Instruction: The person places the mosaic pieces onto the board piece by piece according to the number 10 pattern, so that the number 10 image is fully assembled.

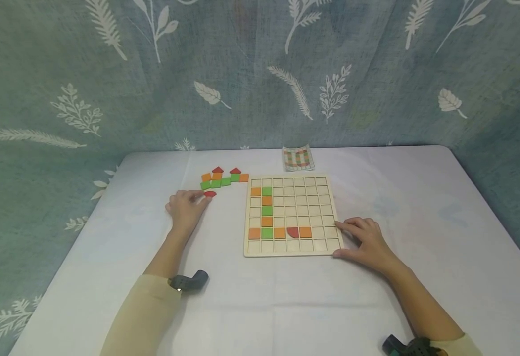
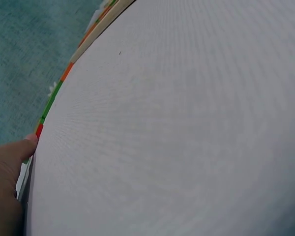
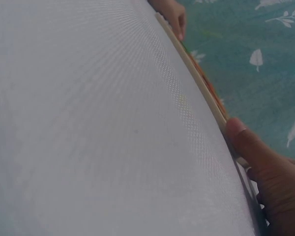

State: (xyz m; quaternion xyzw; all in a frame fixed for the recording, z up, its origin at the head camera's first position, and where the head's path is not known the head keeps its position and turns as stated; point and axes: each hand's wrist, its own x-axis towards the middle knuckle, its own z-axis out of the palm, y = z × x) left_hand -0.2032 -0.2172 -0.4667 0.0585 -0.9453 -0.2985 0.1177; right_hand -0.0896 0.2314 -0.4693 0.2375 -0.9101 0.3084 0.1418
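Note:
A red round-edged tile (image 1: pixel 210 194) lies at the thumb and forefinger of my left hand (image 1: pixel 185 210), which pinches it on the white cloth. In the left wrist view the thumb (image 2: pixel 30 139) meets the red tile's edge. Just beyond it sit several green tiles (image 1: pixel 215 184), orange tiles (image 1: pixel 244 178) and red triangular tiles (image 1: pixel 235 170). My right hand (image 1: pixel 366 244) touches the wooden grid board (image 1: pixel 293 251) at its right edge, thumb by the near corner, fingers spread. Orange and green tiles fill part of one column and row, with a red quarter-circle tile (image 1: pixel 293 233) among them.
Behind the board lies a small patterned card (image 1: pixel 298 158) with a coloured grid. A white cloth (image 1: pixel 268 296) covers the table. A green leaf-print curtain (image 1: pixel 251 74) hangs along the back and sides.

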